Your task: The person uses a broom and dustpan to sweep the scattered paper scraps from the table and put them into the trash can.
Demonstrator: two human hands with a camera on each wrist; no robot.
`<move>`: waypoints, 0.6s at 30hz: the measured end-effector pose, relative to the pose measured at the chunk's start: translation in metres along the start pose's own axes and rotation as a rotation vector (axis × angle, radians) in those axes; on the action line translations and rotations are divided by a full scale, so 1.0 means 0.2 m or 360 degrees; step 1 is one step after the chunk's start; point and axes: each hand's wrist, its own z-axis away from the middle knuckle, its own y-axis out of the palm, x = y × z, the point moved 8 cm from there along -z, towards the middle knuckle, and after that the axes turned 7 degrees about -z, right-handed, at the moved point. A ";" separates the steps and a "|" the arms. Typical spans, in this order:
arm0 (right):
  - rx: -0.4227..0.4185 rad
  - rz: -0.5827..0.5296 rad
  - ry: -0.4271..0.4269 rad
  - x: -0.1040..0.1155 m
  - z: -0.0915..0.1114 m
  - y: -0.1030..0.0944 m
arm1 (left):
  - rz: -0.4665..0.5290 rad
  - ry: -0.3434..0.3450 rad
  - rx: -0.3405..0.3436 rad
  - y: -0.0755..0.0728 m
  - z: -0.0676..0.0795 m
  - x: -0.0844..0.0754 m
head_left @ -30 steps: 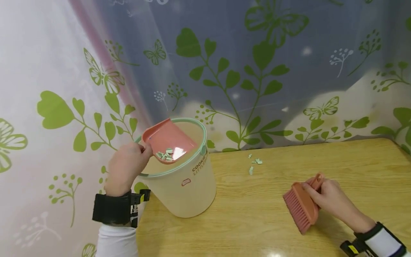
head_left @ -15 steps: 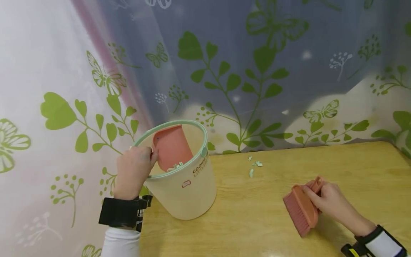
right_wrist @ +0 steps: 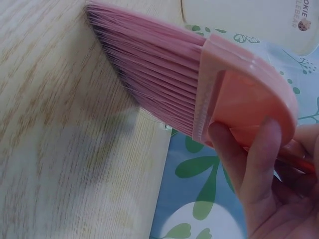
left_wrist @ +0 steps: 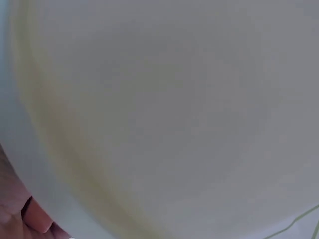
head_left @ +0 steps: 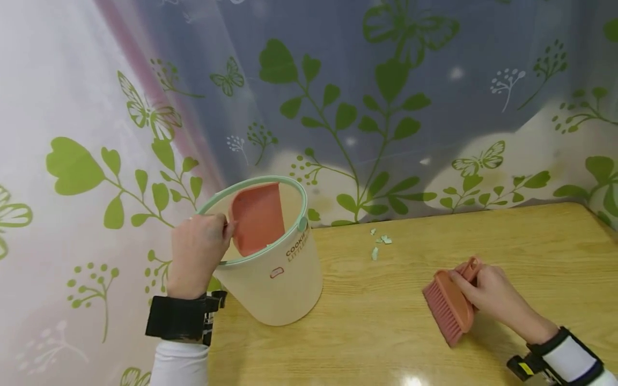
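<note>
My left hand [head_left: 199, 252] grips the handle end of a pink dustpan [head_left: 259, 217], which is tipped steeply down inside the mouth of a cream bucket [head_left: 272, 295] with a green rim. Hardly any of the pale green scraps show on the dustpan; the bucket's inside bottom is hidden. The left wrist view is mostly filled by the bucket's pale wall [left_wrist: 174, 114]. At the right of the table, my right hand [head_left: 492, 292] holds a pink hand brush [head_left: 449, 308] by its handle, bristles facing left and down. The right wrist view shows the bristles [right_wrist: 149, 69] close over the wood.
Several small pale green scraps [head_left: 383, 239] lie on the wooden table [head_left: 376, 327] to the right of the bucket, near the back edge. A curtain [head_left: 338, 107] printed with green leaves and butterflies hangs behind the table and along its left side.
The left hand has turned the dustpan from nearly level over the rim to steeply tipped inside the bucket, and the scraps on it have slid down out of sight. The right hand has hardly moved.
</note>
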 end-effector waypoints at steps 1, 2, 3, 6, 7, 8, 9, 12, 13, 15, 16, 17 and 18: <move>-0.0005 0.0004 0.0000 0.00 0.00 0.00 | -0.0004 0.0003 0.0000 0.00 0.00 0.00; -0.0012 0.0006 -0.0007 0.00 0.00 0.00 | -0.0010 0.0009 -0.0004 0.00 -0.01 -0.01; -0.0020 0.0004 -0.0016 0.00 0.00 -0.01 | -0.0019 0.0016 -0.0015 0.00 -0.01 -0.01; -0.0046 0.0000 -0.0051 0.00 0.00 -0.01 | -0.0031 0.0027 -0.0054 -0.01 -0.02 -0.02; -0.0055 0.0004 -0.0062 0.00 0.01 -0.01 | -0.0037 0.0032 -0.0071 -0.01 -0.02 -0.03; -0.0065 0.0005 -0.0074 0.01 0.01 -0.01 | -0.0042 0.0040 -0.0085 -0.02 -0.02 -0.03; -0.0071 0.0007 -0.0082 0.01 0.01 -0.01 | -0.0046 0.0038 -0.0099 -0.02 -0.02 -0.03; -0.0073 -0.0013 -0.0089 0.01 0.01 -0.01 | -0.0067 0.0030 -0.0144 -0.04 -0.02 -0.03; -0.0070 -0.0022 -0.0091 0.00 0.01 -0.01 | -0.0074 0.0024 -0.0162 -0.04 -0.02 -0.03; -0.0066 -0.0037 -0.0097 0.00 0.02 -0.01 | -0.0079 0.0005 -0.0196 -0.05 -0.01 -0.03; -0.0065 -0.0035 -0.0100 0.00 0.02 0.00 | -0.0083 -0.0006 -0.0208 -0.05 -0.01 -0.03; -0.0068 -0.0027 -0.0107 0.00 0.02 0.00 | -0.0078 -0.0018 -0.0221 -0.05 -0.01 -0.03; -0.0073 -0.0019 -0.0114 0.00 0.01 0.00 | -0.0074 -0.0040 -0.0236 -0.05 -0.01 -0.02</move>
